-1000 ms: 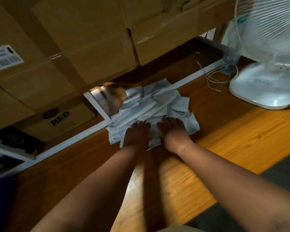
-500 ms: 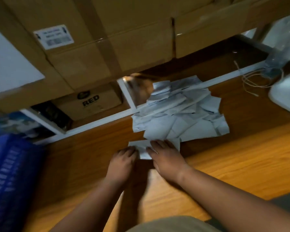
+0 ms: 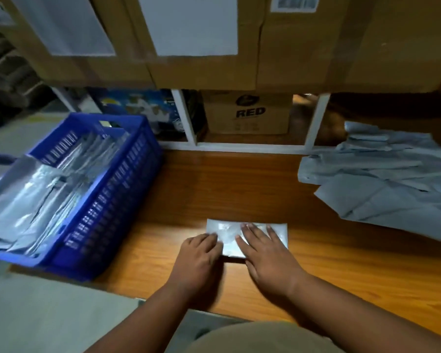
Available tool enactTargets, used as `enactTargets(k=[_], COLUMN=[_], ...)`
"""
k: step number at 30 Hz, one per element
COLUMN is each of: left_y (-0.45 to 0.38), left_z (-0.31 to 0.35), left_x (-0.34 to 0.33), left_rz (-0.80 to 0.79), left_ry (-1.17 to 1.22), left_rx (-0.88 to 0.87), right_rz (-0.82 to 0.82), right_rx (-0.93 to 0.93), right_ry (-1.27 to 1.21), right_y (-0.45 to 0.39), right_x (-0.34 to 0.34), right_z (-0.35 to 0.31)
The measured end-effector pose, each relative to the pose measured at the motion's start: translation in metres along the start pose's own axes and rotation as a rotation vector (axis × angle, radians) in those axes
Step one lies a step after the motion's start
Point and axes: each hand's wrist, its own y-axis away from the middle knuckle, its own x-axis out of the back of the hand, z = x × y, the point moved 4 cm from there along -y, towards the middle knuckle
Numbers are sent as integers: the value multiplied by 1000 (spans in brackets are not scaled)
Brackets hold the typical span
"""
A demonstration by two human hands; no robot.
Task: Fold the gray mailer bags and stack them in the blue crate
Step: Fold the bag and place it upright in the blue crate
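Mailer bag (image 3: 252, 231) flat on table (image 3: 341, 263), long axis left-right, both hands pressing.

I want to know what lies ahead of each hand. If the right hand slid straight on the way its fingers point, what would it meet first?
The right hand lies flat on the mailer bag, fingers pointing away, slightly left. Past the bag's far edge comes bare wooden table, then probably the white shelf frame.

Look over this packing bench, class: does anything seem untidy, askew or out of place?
Yes. In the blue crate the gray mailers spill over its near left rim instead of lying in a neat stack. The unfolded pile at right is fanned out loosely. The bag under both hands looks square to the table edge.
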Motion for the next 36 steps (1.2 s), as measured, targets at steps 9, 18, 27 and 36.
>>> enactTargets(k=[9, 18, 27, 36], left_y=[13, -21, -22, -23], left_z=[0, -10, -10, -11], left_x=[2, -36, -42, -43], left_rz=[147, -244, -252, -204], left_ry=[114, 56, 27, 44], left_rx=[-32, 78, 72, 55], right_rz=[10, 46, 66, 45], right_rx=[-121, -210, -215, -223], right_ry=[-22, -3, 41, 34], right_y=[1, -52, -53, -56], right_x=[18, 10, -10, -16], right_z=[-23, -38, -41, -36])
